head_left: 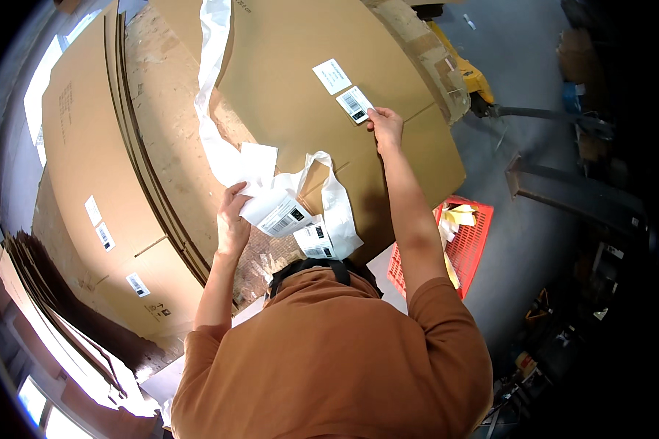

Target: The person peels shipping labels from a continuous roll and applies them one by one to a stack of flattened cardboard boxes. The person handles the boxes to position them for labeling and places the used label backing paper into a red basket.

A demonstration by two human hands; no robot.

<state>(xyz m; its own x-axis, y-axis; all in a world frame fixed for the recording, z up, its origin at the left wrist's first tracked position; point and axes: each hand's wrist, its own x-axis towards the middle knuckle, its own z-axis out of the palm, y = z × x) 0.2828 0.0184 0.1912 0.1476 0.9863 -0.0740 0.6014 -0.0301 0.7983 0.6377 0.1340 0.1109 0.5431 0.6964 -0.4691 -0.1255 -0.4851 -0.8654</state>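
Observation:
My left hand (233, 217) grips a strip of white labels (277, 208); its loose backing runs up over the cardboard and loops down towards my waist. With my right arm stretched forward, my right hand (386, 128) has its fingers at the lower right corner of a white barcode label (354, 104). That label lies on a large flat brown cardboard sheet (285, 73). Just above it, a second white label (332, 76) is on the same sheet. Whether my right fingers pinch the label's corner or only press on it, I cannot make out.
More flat cardboard sheets (88, 146) are stacked to the left, with several labels on the top one. A red plastic crate (476, 249) holding crumpled paper stands at my right. Beyond the sheet are a yellow pallet jack (472, 73) and a dark metal beam (575, 196).

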